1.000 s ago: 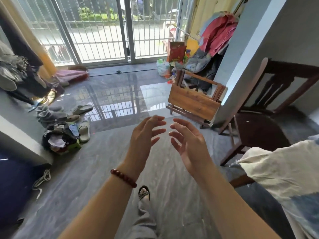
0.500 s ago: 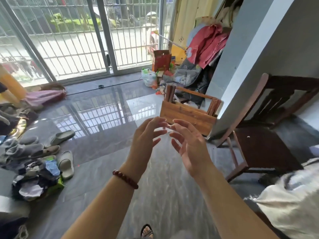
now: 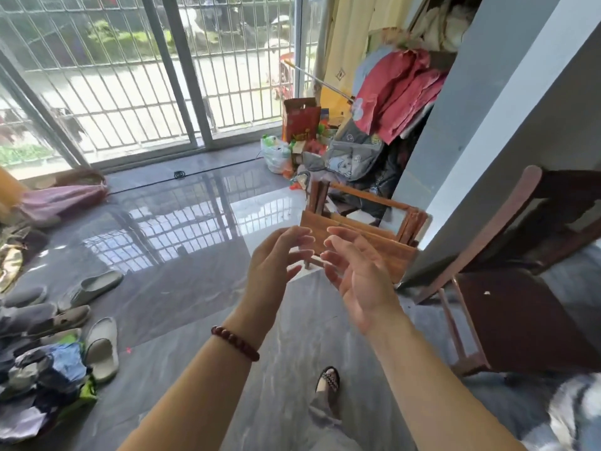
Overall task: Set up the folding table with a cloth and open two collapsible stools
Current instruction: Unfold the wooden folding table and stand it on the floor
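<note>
The folded wooden table (image 3: 387, 237) stands on the floor against the grey wall corner, its top panel hanging down and its legs bunched at both ends. Both my hands are raised in front of it with palms facing each other. My left hand (image 3: 276, 268), with a bead bracelet at the wrist, has relaxed fingers and holds nothing. My right hand (image 3: 357, 275) is likewise empty, its fingers spread. Their fingertips overlap the table's near edge in the view but stay apart from it. A pale cloth (image 3: 582, 415) shows at the lower right edge.
A dark wooden chair (image 3: 520, 288) stands on the right beside the wall. Slippers (image 3: 100, 348) and a heap of clothes (image 3: 39, 375) lie on the floor at left. Bags, a red box (image 3: 300, 120) and hanging clothes crowd the corner behind the table. Barred glass doors (image 3: 146, 76) are ahead.
I have walked toward the folded table; it now appears larger and nearer behind my fingertips. Both hands stay raised and empty, and the chair has come closer on the right.
</note>
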A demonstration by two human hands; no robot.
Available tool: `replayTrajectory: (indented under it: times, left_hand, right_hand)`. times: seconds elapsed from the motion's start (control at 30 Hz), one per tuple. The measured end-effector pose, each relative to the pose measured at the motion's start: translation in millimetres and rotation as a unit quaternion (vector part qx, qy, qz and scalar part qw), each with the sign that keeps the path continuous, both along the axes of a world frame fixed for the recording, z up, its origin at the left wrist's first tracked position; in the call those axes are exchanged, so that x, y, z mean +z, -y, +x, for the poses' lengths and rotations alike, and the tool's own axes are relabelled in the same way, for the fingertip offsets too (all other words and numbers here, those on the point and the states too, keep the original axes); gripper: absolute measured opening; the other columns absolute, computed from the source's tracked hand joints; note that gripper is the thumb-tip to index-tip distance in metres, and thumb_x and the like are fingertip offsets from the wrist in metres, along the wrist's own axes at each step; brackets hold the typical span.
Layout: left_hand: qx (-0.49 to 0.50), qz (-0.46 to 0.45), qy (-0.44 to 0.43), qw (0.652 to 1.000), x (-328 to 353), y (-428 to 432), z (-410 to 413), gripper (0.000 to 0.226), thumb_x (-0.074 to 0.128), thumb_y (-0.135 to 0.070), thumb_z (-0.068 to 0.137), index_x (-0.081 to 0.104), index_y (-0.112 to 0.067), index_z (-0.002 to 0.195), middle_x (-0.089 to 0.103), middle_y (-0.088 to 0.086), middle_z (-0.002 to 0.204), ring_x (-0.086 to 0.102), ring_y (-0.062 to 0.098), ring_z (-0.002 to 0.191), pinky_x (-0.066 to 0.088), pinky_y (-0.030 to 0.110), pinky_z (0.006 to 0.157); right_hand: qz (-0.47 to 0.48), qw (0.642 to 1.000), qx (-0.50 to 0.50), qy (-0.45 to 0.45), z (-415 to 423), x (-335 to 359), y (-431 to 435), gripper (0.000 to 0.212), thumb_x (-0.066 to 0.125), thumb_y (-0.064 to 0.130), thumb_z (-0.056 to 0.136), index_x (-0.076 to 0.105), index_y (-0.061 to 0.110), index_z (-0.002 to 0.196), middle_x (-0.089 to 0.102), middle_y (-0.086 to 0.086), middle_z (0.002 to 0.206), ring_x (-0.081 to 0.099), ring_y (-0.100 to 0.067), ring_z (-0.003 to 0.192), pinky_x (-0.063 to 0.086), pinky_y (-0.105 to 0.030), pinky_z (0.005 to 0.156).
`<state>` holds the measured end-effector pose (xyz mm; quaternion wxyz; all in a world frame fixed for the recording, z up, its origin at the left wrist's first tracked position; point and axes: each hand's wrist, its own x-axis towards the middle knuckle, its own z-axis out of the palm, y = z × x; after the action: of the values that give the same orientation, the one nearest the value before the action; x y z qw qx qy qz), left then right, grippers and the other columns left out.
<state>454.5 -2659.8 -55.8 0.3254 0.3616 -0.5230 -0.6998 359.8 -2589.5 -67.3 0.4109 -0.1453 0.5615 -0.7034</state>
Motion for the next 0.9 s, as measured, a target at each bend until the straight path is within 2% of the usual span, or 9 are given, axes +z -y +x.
replayTrajectory:
  times: [0.2,0.33,0.63,0.8,0.9]
  left_hand:
    - [-0.013,-0.004,-0.009,1.000,15.1,67.7,-94.0,0.020,0.051,-0.022,0.093,0.067,-0.021,0.081,0.072,-0.008,0.077,0.068,0.006,0.076,0.048,0.022,0.071]
    - [-0.019,0.003,-0.012,1.000,19.0,101.4,-149.1,0.021,0.052,-0.020,0.093,0.067,-0.021,0.079,0.071,-0.007,0.078,0.067,0.010,0.080,0.047,0.021,0.071]
    - [-0.035,0.026,0.028,0.999,-5.0,163.9,-221.1,0.022,0.051,-0.023,0.094,0.068,-0.022,0.081,0.070,-0.007,0.082,0.067,0.009,0.079,0.047,0.020,0.068]
    - [-0.077,0.040,0.025,0.996,-17.2,211.4,-272.5,0.021,0.049,-0.022,0.095,0.067,-0.018,0.086,0.068,-0.005,0.082,0.066,0.008,0.076,0.048,0.016,0.062]
    - [-0.117,0.030,0.032,0.992,-20.7,246.9,-313.0,0.021,0.048,-0.023,0.096,0.067,-0.017,0.090,0.069,-0.002,0.088,0.066,0.012,0.081,0.047,0.019,0.065]
  right_hand:
    - [-0.014,1.000,0.019,-0.001,-94.3,12.4,72.1,0.011,0.060,0.019,0.089,0.068,0.027,0.088,0.066,0.006,0.080,0.059,-0.011,0.079,0.043,-0.030,0.078]
    - [-0.007,0.999,0.039,-0.017,-148.9,16.2,105.3,0.013,0.059,0.022,0.090,0.068,0.030,0.086,0.066,0.009,0.075,0.058,-0.009,0.078,0.044,-0.029,0.073]
    - [0.012,1.000,0.013,0.013,-223.7,-6.3,163.4,0.017,0.058,0.019,0.091,0.068,0.029,0.082,0.066,0.010,0.072,0.060,-0.008,0.070,0.047,-0.024,0.061]
    - [-0.009,0.999,-0.024,0.039,-267.9,-11.6,205.0,0.018,0.056,0.010,0.091,0.066,0.023,0.083,0.067,0.010,0.070,0.060,-0.004,0.063,0.046,-0.019,0.061]
    - [-0.002,0.998,-0.052,0.032,-303.6,-13.4,236.1,0.018,0.058,0.012,0.090,0.067,0.025,0.081,0.067,0.010,0.071,0.059,-0.005,0.067,0.044,-0.021,0.066]
